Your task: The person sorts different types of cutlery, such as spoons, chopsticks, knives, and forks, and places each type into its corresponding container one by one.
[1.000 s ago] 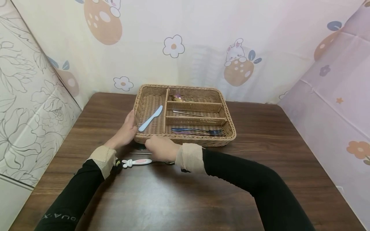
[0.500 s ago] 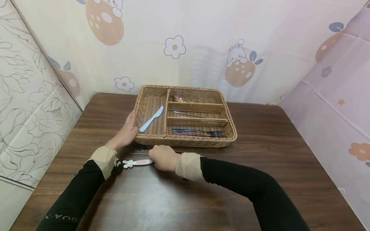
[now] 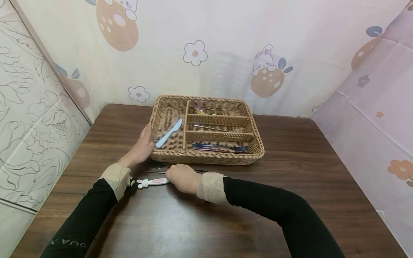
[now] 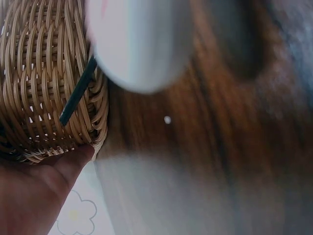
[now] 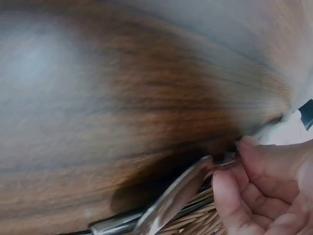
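Note:
In the head view my right hand (image 3: 183, 178) pinches the neck of a spoon with a white rabbit-shaped handle (image 3: 154, 182), low over the table's middle left. Its shiny metal bowl (image 5: 178, 196) shows edge-on beyond the fingertips in the right wrist view. My left hand (image 3: 139, 148) rests its straight fingers along the left wall of a wicker cutlery basket (image 3: 206, 157). The left wrist view has the thumb (image 4: 76, 164) at the basket's corner, with the blurred white handle (image 4: 142, 44) close to the camera. A dark spoon (image 3: 158, 165) and a thin metal rod (image 3: 156, 172) lie between basket and right hand.
Inside the basket, a light blue knife (image 3: 169, 133) lies in the left compartment. Gold cutlery (image 3: 199, 110), thin silver pieces (image 3: 209, 127) and dark blue forks (image 3: 240, 148) fill the three right compartments. Patterned curtain (image 3: 226, 46) hangs behind the wooden table (image 3: 290, 161).
My right hand has drawn slightly away from the basket, toward me, and now covers the rabbit spoon's far end. More of the dark spoon's handle shows. The left hand and basket stay almost unmoved.

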`<state>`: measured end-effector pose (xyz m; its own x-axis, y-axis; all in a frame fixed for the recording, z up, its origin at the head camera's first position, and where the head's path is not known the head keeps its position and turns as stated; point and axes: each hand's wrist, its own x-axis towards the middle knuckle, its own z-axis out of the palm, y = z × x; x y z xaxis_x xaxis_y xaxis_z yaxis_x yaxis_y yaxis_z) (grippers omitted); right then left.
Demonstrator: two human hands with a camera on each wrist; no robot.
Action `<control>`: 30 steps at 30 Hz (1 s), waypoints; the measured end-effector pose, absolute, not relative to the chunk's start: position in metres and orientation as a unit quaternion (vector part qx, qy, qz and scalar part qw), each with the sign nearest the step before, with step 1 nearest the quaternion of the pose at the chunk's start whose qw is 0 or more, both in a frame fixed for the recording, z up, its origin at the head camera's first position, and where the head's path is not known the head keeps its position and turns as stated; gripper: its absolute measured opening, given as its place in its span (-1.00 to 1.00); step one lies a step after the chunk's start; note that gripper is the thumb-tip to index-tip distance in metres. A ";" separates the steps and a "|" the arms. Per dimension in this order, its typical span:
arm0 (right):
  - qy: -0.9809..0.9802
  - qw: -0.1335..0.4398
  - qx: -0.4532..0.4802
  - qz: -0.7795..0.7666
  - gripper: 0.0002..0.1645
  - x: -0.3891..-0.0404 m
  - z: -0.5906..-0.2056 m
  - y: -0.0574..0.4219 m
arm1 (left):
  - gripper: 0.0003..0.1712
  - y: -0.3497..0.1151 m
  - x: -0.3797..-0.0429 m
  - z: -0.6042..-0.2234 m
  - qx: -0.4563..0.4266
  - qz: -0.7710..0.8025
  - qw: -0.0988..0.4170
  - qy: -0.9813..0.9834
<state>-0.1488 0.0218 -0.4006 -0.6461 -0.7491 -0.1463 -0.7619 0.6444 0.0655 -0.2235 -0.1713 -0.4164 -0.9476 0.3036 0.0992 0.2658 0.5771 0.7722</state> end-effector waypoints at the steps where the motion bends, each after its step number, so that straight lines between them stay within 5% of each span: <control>1: 0.903 0.052 -0.421 0.063 -0.82 -0.149 -0.401 0.023 | -0.11 -0.171 -0.224 -0.417 0.161 0.432 0.022 0.887; 30: 0.891 0.066 -0.449 0.005 -0.73 -0.153 -0.353 0.075 | -0.08 -0.172 -0.225 -0.415 0.158 0.442 0.038 0.882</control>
<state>-0.1528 0.0750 -0.3531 -0.5880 -0.7996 -0.1219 -0.8009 0.5966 -0.0507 -0.2246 -0.1723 -0.4150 -0.9469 0.3132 0.0729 0.2460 0.5594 0.7915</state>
